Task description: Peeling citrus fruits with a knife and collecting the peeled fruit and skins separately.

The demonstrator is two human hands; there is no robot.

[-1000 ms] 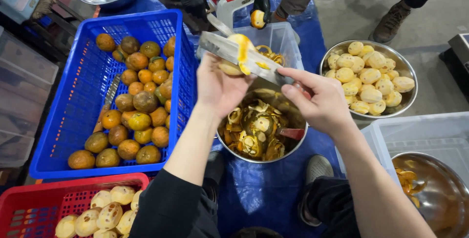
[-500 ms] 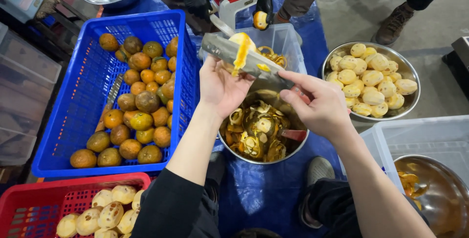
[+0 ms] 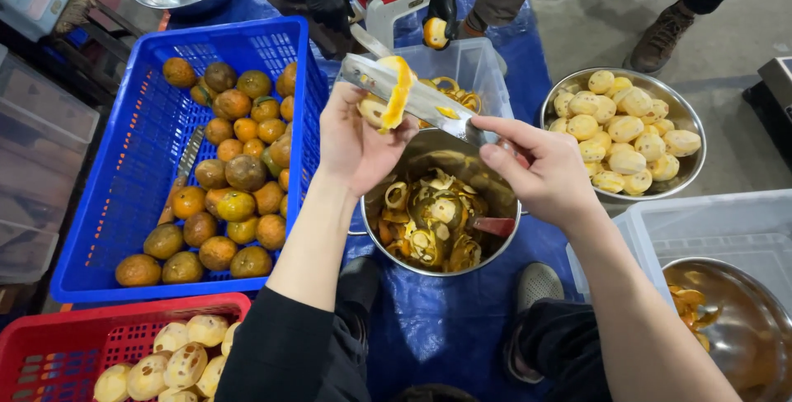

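Peeling | my left hand (image 3: 356, 140) grips the fruit (image 3: 373, 110) above the pot (image 3: 500, 241) | right hand (image 3: 540, 173) clamps the knife (image 3: 417, 98) | peel strip (image 3: 398, 91) has lengthened, curling over the blade | more skin off

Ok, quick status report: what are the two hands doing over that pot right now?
Left hand grips half-peeled orange fruit. Right hand holds long steel knife, peel strip curling off. Steel pot of peels directly below, nothing in the way.

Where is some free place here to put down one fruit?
Free: blue tarp in front of the peel pot, and the clear tub at right. Crowded: blue crate and steel bowl of peeled fruit.
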